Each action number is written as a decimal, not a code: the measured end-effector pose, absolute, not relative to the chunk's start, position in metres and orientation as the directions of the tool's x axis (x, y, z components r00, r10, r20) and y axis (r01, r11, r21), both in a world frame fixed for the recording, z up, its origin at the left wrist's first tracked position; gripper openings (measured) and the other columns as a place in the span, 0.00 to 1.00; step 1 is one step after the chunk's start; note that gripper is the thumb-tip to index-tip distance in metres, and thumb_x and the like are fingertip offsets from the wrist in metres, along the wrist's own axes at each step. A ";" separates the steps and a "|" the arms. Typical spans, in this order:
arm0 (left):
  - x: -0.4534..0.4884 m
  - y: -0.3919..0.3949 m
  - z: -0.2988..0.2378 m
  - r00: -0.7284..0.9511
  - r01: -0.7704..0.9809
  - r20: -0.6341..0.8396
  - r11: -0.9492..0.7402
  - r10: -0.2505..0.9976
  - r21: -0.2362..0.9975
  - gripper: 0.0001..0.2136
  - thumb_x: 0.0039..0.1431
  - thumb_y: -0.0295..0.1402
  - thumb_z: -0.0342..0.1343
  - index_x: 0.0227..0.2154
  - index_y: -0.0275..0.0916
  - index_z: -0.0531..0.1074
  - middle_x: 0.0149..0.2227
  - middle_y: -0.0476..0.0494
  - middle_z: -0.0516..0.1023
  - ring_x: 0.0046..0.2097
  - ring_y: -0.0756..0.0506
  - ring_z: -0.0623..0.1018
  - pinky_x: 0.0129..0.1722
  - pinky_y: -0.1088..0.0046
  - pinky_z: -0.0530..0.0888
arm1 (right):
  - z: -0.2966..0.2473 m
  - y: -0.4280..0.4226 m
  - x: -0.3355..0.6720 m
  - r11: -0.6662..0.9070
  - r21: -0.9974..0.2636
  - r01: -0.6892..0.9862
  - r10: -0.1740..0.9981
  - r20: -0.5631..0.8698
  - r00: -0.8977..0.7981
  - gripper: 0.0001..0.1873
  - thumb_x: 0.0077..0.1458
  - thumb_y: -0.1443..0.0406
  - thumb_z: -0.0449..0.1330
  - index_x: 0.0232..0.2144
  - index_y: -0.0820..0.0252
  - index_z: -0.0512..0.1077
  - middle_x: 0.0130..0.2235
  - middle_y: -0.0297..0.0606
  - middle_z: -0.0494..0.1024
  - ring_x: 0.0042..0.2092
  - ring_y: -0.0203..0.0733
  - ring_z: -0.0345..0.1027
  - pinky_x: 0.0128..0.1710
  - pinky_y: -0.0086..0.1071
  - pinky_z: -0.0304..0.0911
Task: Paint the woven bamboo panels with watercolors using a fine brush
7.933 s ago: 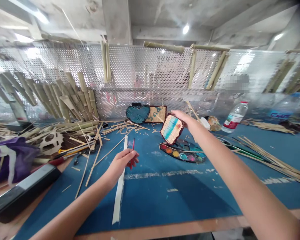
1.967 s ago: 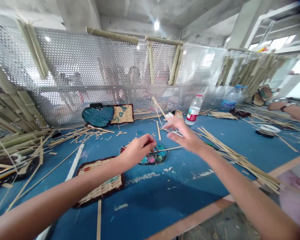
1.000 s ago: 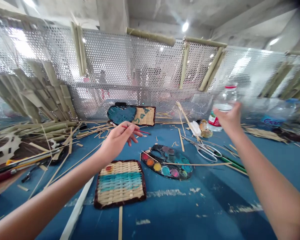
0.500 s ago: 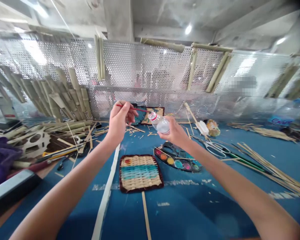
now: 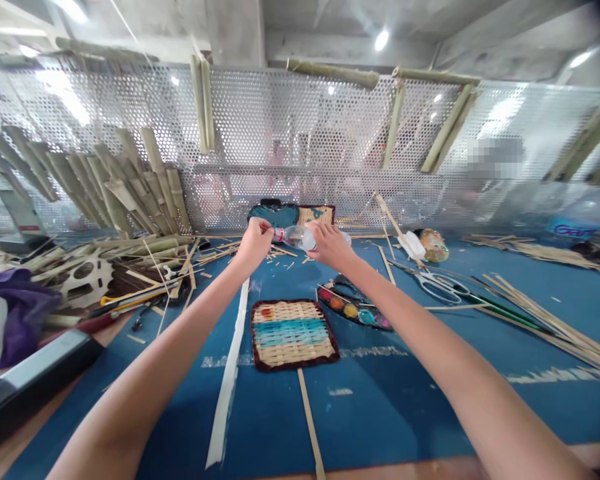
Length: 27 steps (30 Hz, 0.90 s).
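My left hand point(image 5: 257, 241) is pinched closed at the mouth of a clear plastic bottle; the thin red paintbrush it held a moment ago is mostly hidden now. The bottle point(image 5: 296, 237) lies nearly level, its red-ringed neck pointing left. Around its body my right hand point(image 5: 327, 243) is closed. Below the hands, a square woven bamboo fan point(image 5: 294, 333) with a dark border rests on the table, painted with blue bands and a small red-orange patch. Right of it is a paint palette point(image 5: 351, 311) with several coloured wells, partly covered by my right forearm.
Scissors point(image 5: 437, 287), bamboo strips point(image 5: 555, 327) and a jar point(image 5: 434, 245) lie to the right. At left are a purple cloth point(image 5: 23, 313), tools and bamboo scraps. Other painted pieces point(image 5: 316, 214) lean at the back before a perforated metal screen point(image 5: 280, 133).
The bottle has tipped closer to level, and my left hand has come up to its mouth. The brush between them has dropped from sight. The camera view has shifted slightly.
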<state>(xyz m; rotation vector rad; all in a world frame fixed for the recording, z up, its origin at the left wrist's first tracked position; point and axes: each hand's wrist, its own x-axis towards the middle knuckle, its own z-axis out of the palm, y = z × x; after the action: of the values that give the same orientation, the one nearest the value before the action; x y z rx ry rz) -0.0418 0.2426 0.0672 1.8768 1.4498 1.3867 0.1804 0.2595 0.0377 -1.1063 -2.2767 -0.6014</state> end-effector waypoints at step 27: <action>-0.061 0.253 0.042 0.177 0.907 0.361 -0.294 0.916 0.301 0.11 0.59 0.28 0.46 0.44 0.40 0.65 0.39 0.37 0.79 0.42 0.38 0.78 0.40 0.65 0.70 | 0.004 0.274 0.138 0.498 0.177 0.849 0.706 0.486 -0.515 0.29 0.53 0.72 0.56 0.58 0.67 0.57 0.55 0.51 0.68 0.54 0.53 0.61 0.53 0.43 0.59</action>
<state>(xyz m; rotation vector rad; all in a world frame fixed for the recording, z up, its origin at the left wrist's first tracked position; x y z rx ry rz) -0.0613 0.2531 0.0416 2.3963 1.8565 0.7565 0.1385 0.2736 0.0037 -1.2980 -2.3958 -0.5678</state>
